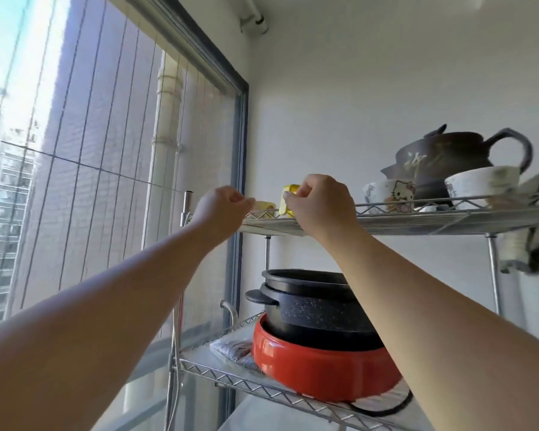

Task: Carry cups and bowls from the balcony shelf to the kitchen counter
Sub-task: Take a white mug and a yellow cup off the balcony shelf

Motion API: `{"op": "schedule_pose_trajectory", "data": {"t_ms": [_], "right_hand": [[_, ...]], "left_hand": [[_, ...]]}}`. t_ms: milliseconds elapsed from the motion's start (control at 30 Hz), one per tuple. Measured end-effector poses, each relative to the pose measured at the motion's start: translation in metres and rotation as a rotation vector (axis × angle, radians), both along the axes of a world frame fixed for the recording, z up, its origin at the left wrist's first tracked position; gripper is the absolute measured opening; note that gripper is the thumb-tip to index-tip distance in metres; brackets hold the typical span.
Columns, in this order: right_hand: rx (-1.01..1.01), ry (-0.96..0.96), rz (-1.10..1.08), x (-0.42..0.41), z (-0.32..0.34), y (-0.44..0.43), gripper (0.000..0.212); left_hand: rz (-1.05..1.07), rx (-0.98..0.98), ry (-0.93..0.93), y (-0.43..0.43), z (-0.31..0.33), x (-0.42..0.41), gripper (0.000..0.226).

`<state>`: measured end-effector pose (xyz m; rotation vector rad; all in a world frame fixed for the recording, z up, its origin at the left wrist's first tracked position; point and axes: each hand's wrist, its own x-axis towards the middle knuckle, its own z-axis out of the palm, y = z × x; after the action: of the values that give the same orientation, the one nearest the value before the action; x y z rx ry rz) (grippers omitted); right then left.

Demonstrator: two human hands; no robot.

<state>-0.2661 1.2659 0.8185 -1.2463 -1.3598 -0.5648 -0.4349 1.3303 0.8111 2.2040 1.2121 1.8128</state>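
Both arms reach up to the top tier of a wire shelf (417, 217). My right hand (319, 202) is closed on a yellow cup (288, 199) standing at the shelf's left end; most of the cup is hidden by the fingers. My left hand (223, 209) is curled at the edge of a low pale yellow dish (265, 206) beside the cup; whether it grips the dish is unclear. Further right on the same tier stand a white cartoon-cat cup (389, 194) and a white bowl (483, 185).
A dark clay pot (448, 160) with a handle stands behind the cup and bowl. A cloth (532, 244) hangs off the shelf's right end. On the lower tier a black pot (315, 303) sits in a red cooker (321, 365). A large window (106, 150) fills the left.
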Motion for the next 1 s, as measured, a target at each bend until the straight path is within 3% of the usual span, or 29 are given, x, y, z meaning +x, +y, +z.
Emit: {"op": "schedule_pose_trajectory", "data": {"t_ms": [100,300,467,600,733,900,1000], "right_hand": [[-0.01,-0.056,-0.214,0.002,0.009,0.018,0.039],[-0.05,-0.083,-0.326,-0.006,0.023,0.041,0.06],[-0.122,-0.106,-0.323,-0.007,0.029,0.05,0.035],[-0.146,-0.067,-0.246,-0.003,0.035,0.047,0.026],[-0.228,0.034,-0.166,0.001,0.047,0.042,0.024],[-0.376,0.102,-0.072,0.015,0.068,0.041,0.019],[-0.512,0.141,-0.032,0.027,0.078,0.042,0.027]], "left_hand": [[0.053,-0.039,-0.076,0.021,0.018,0.004,0.02],[0.262,-0.173,-0.022,0.061,0.038,0.013,0.031],[0.321,-0.236,0.013,0.075,0.051,0.017,0.041],[0.324,-0.367,0.151,0.071,0.066,0.021,0.036],[0.19,-0.633,0.243,0.066,0.075,0.029,0.025],[-0.098,-0.874,-0.057,0.059,0.082,0.026,0.023],[-0.257,-0.94,-0.183,0.059,0.084,0.026,0.028]]}}
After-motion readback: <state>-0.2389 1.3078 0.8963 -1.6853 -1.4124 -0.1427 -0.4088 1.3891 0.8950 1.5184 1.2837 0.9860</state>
